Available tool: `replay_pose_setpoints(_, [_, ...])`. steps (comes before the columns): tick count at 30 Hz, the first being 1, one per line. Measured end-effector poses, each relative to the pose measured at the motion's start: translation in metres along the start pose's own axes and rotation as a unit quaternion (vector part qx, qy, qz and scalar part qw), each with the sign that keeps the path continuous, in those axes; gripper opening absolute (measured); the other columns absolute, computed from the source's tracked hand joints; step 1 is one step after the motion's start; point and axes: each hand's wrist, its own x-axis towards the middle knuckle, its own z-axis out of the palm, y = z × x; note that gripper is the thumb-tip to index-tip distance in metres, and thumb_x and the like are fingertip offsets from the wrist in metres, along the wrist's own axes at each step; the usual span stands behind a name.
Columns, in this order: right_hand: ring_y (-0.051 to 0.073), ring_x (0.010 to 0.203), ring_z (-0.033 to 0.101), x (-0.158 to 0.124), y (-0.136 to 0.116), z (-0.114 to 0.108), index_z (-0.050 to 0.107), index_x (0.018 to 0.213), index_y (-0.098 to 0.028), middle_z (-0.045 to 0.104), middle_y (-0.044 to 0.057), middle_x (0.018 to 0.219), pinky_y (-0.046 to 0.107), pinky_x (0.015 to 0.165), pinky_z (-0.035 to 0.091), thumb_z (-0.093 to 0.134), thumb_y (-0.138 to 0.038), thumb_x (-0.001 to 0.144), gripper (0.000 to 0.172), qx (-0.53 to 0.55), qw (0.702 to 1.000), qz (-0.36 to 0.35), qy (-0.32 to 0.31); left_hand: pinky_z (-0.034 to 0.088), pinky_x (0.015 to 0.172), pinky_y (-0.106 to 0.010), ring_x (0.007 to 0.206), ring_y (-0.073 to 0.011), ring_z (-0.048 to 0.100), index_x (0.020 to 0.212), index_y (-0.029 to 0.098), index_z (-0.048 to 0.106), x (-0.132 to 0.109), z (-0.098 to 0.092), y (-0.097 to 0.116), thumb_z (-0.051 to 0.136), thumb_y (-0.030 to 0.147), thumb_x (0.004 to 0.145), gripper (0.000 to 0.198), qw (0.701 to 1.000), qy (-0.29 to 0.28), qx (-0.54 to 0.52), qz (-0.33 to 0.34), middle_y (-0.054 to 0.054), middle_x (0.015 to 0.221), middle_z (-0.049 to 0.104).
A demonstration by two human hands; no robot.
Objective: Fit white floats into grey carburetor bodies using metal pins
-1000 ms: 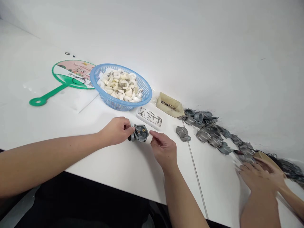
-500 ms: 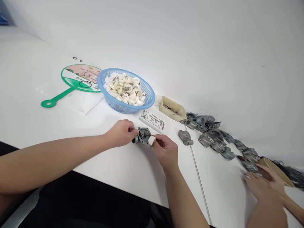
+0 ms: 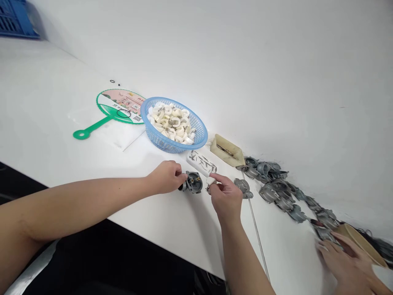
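My left hand (image 3: pixel 167 177) pinches a grey die-cast carburetor body (image 3: pixel 194 182) at its near left side, just above the white table. Its round face points up, with small brass fittings showing. My right hand (image 3: pixel 225 194) holds a small white plastic float (image 3: pixel 210 180) between thumb and fingertips. That float sits a little to the right of the metal body, apart from it. Part of the float is hidden by my fingers.
Behind my hands are a blue basket (image 3: pixel 173 125) of white floats and a white tray (image 3: pixel 201 162) of metal pins. Grey castings (image 3: pixel 276 192) run along the wall. A co-worker's hand (image 3: pixel 340 258) moves at lower right. A green hand fan (image 3: pixel 119 106) lies left.
The white float has moved right, away from the metal body, in my right hand. It touched the body earlier. The whole scene has also shifted right in view.
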Motion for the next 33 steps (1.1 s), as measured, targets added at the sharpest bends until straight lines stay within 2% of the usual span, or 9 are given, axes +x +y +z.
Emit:
replay_pose_setpoints(4, [0.013, 0.052, 0.056, 0.016, -0.003, -0.002, 0.072, 0.091, -0.020, 0.068, 0.003, 0.078, 0.026, 0.051, 0.047, 0.050, -0.021, 0.066, 0.033, -0.061, 0.995, -0.037, -0.066, 0.039, 0.056, -0.028, 0.061, -0.0144, 0.049, 0.056, 0.018, 0.050, 0.001, 0.001, 0.000, 0.050, 0.034, 0.078, 0.028, 1.000, 0.004, 0.001, 0.001, -0.002, 0.067, 0.055])
replay_pose_setpoints(8, [0.017, 0.071, 0.062, 0.028, -0.009, 0.002, 0.072, 0.096, -0.024, 0.069, 0.003, 0.089, 0.029, 0.064, 0.051, 0.048, -0.018, 0.067, 0.038, -0.136, 0.977, -0.106, -0.124, 0.039, 0.055, -0.027, 0.061, -0.0148, 0.050, 0.056, 0.018, 0.050, 0.001, 0.001, 0.000, 0.050, 0.036, 0.078, 0.029, 1.000, 0.004, 0.003, 0.005, -0.002, 0.066, 0.056])
replay_pose_setpoints(12, [0.020, 0.083, 0.064, 0.031, -0.017, 0.007, 0.072, 0.096, -0.024, 0.070, 0.002, 0.090, 0.031, 0.073, 0.051, 0.047, -0.017, 0.069, 0.037, -0.178, 0.966, -0.098, -0.158, 0.039, 0.056, -0.027, 0.062, -0.0157, 0.051, 0.057, 0.018, 0.051, 0.002, 0.001, -0.001, 0.049, 0.035, 0.078, 0.028, 1.000, 0.006, 0.007, 0.007, -0.002, 0.067, 0.056])
replay_pose_setpoints(17, [0.019, 0.075, 0.063, 0.031, -0.019, 0.009, 0.072, 0.096, -0.024, 0.070, 0.001, 0.084, 0.029, 0.063, 0.050, 0.046, -0.018, 0.068, 0.039, -0.172, 0.969, -0.062, -0.169, 0.040, 0.058, -0.028, 0.064, -0.0161, 0.052, 0.058, 0.018, 0.052, 0.003, 0.000, -0.001, 0.050, 0.034, 0.078, 0.026, 1.000, 0.005, 0.012, 0.009, -0.003, 0.068, 0.056])
replay_pose_setpoints(22, [0.016, 0.058, 0.059, 0.029, -0.019, 0.010, 0.073, 0.092, -0.021, 0.066, 0.001, 0.067, 0.026, 0.052, 0.046, 0.046, -0.019, 0.068, 0.037, -0.099, 0.977, -0.030, -0.187, 0.039, 0.058, -0.028, 0.064, -0.0165, 0.052, 0.057, 0.018, 0.051, 0.004, -0.001, -0.001, 0.050, 0.035, 0.078, 0.026, 1.000, 0.005, 0.015, 0.010, -0.003, 0.067, 0.056])
replay_pose_setpoints(25, [0.012, 0.048, 0.052, 0.024, -0.019, 0.009, 0.073, 0.094, -0.017, 0.064, 0.001, 0.065, 0.026, 0.049, 0.043, 0.048, -0.022, 0.067, 0.036, -0.054, 0.980, 0.009, -0.190, 0.039, 0.058, -0.028, 0.064, -0.0166, 0.052, 0.058, 0.018, 0.052, 0.004, -0.001, -0.002, 0.049, 0.035, 0.078, 0.026, 1.000, 0.008, 0.014, 0.010, -0.003, 0.068, 0.056])
replay_pose_setpoints(28, [0.009, 0.046, 0.047, 0.019, -0.015, 0.003, 0.070, 0.101, -0.017, 0.065, 0.004, 0.083, 0.026, 0.048, 0.042, 0.054, -0.027, 0.068, 0.038, -0.016, 0.978, 0.023, -0.205, 0.039, 0.058, -0.028, 0.064, -0.0164, 0.052, 0.058, 0.018, 0.052, 0.004, -0.001, -0.004, 0.050, 0.036, 0.077, 0.026, 1.000, 0.009, 0.013, 0.011, -0.003, 0.068, 0.056])
replay_pose_setpoints(30, [0.009, 0.052, 0.049, 0.019, -0.010, -0.003, 0.065, 0.111, -0.020, 0.062, 0.006, 0.102, 0.028, 0.052, 0.045, 0.058, -0.030, 0.068, 0.045, 0.005, 0.970, -0.004, -0.241, 0.039, 0.057, -0.027, 0.064, -0.0161, 0.052, 0.058, 0.018, 0.052, 0.004, -0.001, -0.004, 0.050, 0.036, 0.077, 0.026, 1.000, 0.010, 0.013, 0.009, -0.003, 0.067, 0.056])
replay_pose_setpoints(33, [0.019, 0.084, 0.058, 0.023, 0.002, -0.009, 0.053, 0.125, -0.028, 0.047, 0.008, 0.129, 0.037, 0.076, 0.048, 0.064, -0.035, 0.069, 0.057, 0.014, 0.949, -0.072, -0.307, 0.039, 0.058, -0.027, 0.063, -0.0156, 0.052, 0.057, 0.018, 0.051, 0.004, -0.001, -0.005, 0.050, 0.036, 0.076, 0.026, 1.000, 0.009, 0.011, 0.008, -0.002, 0.067, 0.056])
